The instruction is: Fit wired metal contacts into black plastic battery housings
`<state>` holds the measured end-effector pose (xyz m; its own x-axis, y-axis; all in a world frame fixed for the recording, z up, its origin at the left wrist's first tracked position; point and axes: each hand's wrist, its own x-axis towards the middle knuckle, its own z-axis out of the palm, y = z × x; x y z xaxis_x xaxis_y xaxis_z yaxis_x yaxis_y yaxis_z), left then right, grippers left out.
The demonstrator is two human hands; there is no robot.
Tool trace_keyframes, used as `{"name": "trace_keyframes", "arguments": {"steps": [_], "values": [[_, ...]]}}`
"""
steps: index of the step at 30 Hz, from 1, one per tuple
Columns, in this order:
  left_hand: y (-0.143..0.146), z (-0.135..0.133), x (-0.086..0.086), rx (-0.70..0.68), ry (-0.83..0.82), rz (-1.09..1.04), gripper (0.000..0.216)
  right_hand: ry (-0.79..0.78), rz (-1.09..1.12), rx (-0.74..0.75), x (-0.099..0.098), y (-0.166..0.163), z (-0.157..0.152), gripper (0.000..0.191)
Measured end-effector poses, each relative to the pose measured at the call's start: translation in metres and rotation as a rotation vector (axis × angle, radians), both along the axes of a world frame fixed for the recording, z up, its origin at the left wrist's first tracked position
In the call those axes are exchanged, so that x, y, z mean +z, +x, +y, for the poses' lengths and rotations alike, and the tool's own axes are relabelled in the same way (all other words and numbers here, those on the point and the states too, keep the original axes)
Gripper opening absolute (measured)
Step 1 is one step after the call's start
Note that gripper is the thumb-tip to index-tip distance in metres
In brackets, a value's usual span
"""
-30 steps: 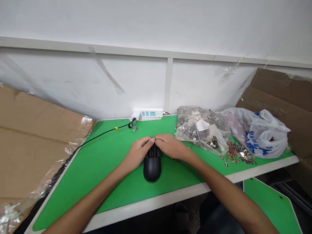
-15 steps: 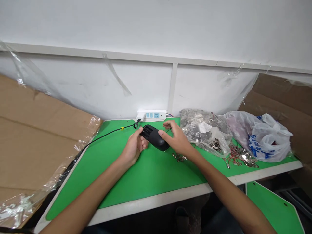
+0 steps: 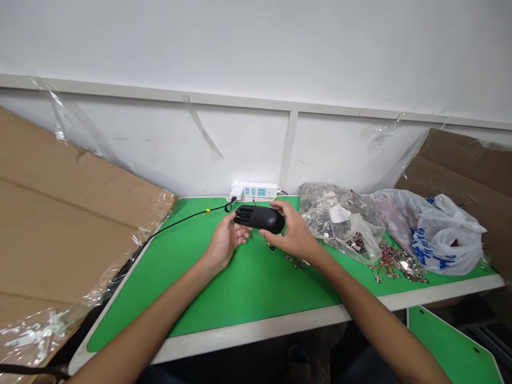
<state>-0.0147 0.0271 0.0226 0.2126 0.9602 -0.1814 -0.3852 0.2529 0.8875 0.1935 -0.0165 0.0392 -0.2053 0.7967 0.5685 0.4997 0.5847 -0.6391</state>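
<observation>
On the green desk point(image 3: 240, 298), a black cable point(image 3: 180, 223) runs in from the left to a white power strip point(image 3: 254, 191) at the wall. The left hand point(image 3: 224, 240) cups the slotted end of a black oblong plastic casing point(image 3: 260, 219), and the right hand point(image 3: 292, 237) wraps its rounded end, so both grips are clamped on the casing, held sideways between the 2 hands. Further right lie small metal parts point(image 3: 294, 261), a clear bag of metal parts point(image 3: 332, 218), loose terminals with red wires point(image 3: 396, 264) and a white plastic bag with blue print point(image 3: 444, 237).
</observation>
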Motion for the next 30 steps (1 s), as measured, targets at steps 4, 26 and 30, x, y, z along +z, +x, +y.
{"name": "trace_keyframes", "arguments": {"steps": [4,26,30], "values": [[0.000,0.002,-0.004,0.012,0.059,0.063,0.041,-0.016,0.024,0.070,0.009,0.008,-0.003,0.068],[0.007,0.001,-0.021,-0.141,0.389,0.379,0.054,-0.213,-0.060,0.022,-0.003,0.003,0.010,0.021],[0.007,-0.003,-0.018,-0.109,0.477,0.433,0.050,-0.221,-0.160,-0.004,-0.004,-0.001,0.005,0.009]]}}
